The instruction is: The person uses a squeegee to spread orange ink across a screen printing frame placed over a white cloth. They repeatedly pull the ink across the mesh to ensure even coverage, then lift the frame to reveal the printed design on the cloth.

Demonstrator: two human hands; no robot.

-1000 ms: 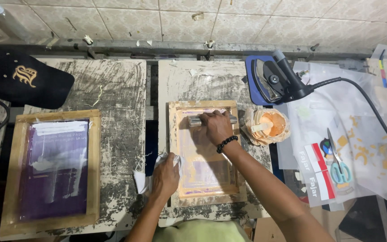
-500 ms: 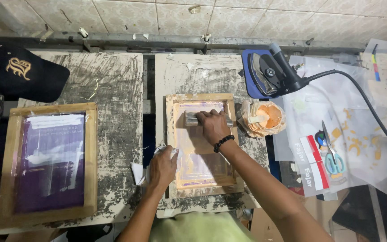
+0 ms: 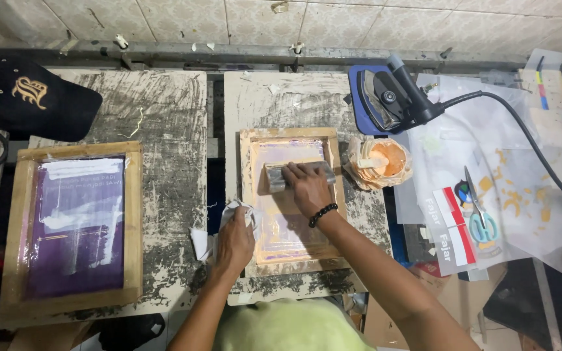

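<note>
1. Squeegee [image 3: 297, 175] pulled down from the far edge of the small wooden frame [image 3: 248, 195], now about a third along the screen.
2. Right hand [image 3: 308, 187] clamped over its blade.
3. Left hand [image 3: 234, 242] pressing the frame's left edge, probably clutching a white rag [image 3: 234, 209].

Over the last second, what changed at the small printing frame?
The right hand drew the squeegee down the small screen frame toward the person, from its top edge to the upper part of the mesh. The left hand kept pressing the frame's left rail, holding a white cloth. The large frame stayed put.
</note>
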